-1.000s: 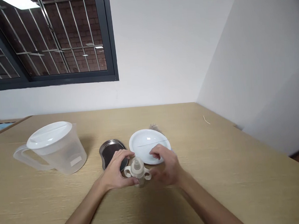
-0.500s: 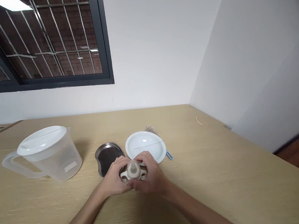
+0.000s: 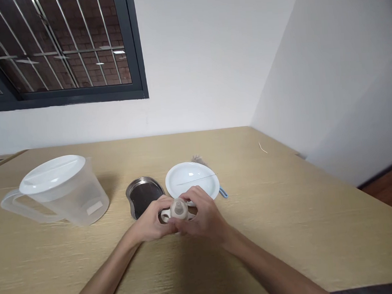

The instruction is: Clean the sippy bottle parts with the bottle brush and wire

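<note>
Between my two hands is a baby bottle (image 3: 179, 208) with a pale nipple on top and small side handles. My left hand (image 3: 156, 221) is closed around its left side, near the left handle. On the other side my right hand (image 3: 200, 214) grips it, fingers and thumb around the collar near the top. Most of the bottle's body is hidden below the collar and my hands. Just beyond them lie a kidney-shaped metal tray (image 3: 142, 197) and a white oval dish (image 3: 184, 170) with a thin stick across it.
A clear lidded pitcher (image 3: 75, 200) stands on the left of the wooden table (image 3: 304, 211). Behind the dish lies a brush with grey bristles (image 3: 197, 159) and a blue handle (image 3: 223, 193). A thin pale strand (image 3: 262, 147) is at the back right, near the wall.
My view has tilted down a little, so the table things sit higher in it. My right hand has shifted on the bottle's collar, now covering more of the right handle.
</note>
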